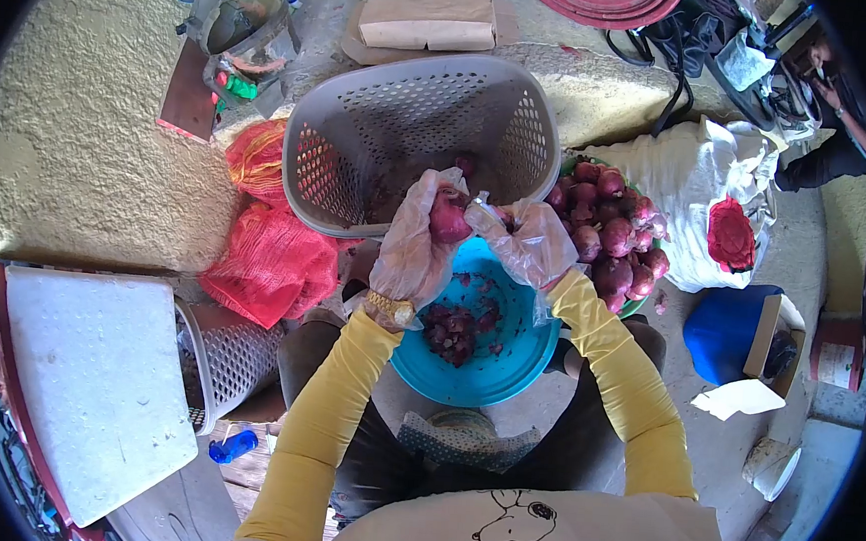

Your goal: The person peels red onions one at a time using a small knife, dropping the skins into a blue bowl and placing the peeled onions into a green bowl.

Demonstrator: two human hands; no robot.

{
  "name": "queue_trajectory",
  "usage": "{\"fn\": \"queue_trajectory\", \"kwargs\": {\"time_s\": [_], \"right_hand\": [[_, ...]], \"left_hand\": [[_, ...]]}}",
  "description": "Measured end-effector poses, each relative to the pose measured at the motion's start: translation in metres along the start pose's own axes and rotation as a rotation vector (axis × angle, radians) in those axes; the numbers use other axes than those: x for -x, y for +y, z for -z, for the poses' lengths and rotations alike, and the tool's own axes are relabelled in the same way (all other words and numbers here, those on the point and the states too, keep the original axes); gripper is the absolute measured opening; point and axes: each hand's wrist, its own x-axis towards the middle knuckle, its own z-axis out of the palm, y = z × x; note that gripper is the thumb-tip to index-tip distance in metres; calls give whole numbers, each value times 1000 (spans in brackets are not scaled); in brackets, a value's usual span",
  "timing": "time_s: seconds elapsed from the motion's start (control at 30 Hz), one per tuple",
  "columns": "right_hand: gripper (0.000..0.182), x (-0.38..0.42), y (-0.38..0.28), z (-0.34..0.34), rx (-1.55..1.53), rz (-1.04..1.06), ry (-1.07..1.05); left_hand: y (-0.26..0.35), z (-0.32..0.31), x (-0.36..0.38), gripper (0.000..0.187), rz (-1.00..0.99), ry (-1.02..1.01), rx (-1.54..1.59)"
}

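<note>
My left hand [417, 240], in a clear plastic glove, is closed around a red onion [449, 218]. Close beside it on the right is my right hand [531, 243], also gloved, with its fingers pinched together; what they hold is hard to see. Both hands are over a turquoise basin [539, 348] with dark red onion skins and scraps [452, 333] lying in it. Beyond them, a grey perforated basket [424, 89] leans open toward me, with an onion [466, 164] inside. Several red onions [616, 236] are heaped on a green-edged container right of my right hand.
A white sack [682, 177] lies behind the onion heap. Red mesh bags [270, 261] lie left of the basket. A white foam board [94, 379] and another basket [234, 358] stand at left. A blue container [732, 333] is at right. Another person's arm [845, 107] shows at upper right.
</note>
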Motion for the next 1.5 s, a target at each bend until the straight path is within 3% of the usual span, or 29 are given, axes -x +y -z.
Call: {"fn": "queue_trajectory", "kwargs": {"time_s": [0.07,0.27,0.4,0.47,0.7,0.77,0.8,0.87,1.0,1.1,1.17,1.2,1.27,1.3,1.4,1.5], "right_hand": [[70,0,2,-1,53,70,10],[64,5,-4,3,-11,86,-49],[73,2,-4,4,-41,134,-104],[49,1,3,2,103,225,-90],[40,11,-13,10,41,393,-106],[36,13,-17,14,21,313,-259],[36,11,-13,13,21,314,-259],[35,5,0,8,54,473,-47],[33,0,8,12,89,378,-3],[35,2,5,14,129,493,-33],[45,6,0,16,211,517,-333],[45,7,3,12,210,516,-333],[75,9,15,-2,428,324,-431],[86,11,18,-7,491,265,-432],[84,14,21,-13,721,176,-461],[82,16,34,-14,721,312,-274]], "left_hand": [[-1,0,0,38,13,41,29],[4,-8,3,39,46,85,49],[4,-7,2,40,32,70,18],[5,-6,3,40,45,61,15],[12,-8,3,37,116,48,-13],[16,-15,3,39,111,167,19],[16,-12,2,39,110,167,18],[15,-3,0,41,107,102,73],[15,-5,-3,42,134,119,157],[21,-3,-1,41,143,77,133],[28,2,-4,38,116,123,165],[31,4,-4,38,116,124,164],[38,6,-3,36,70,112,145],[39,6,-4,36,63,176,163],[40,3,-2,36,89,183,214],[39,2,-1,37,123,164,218]]}}
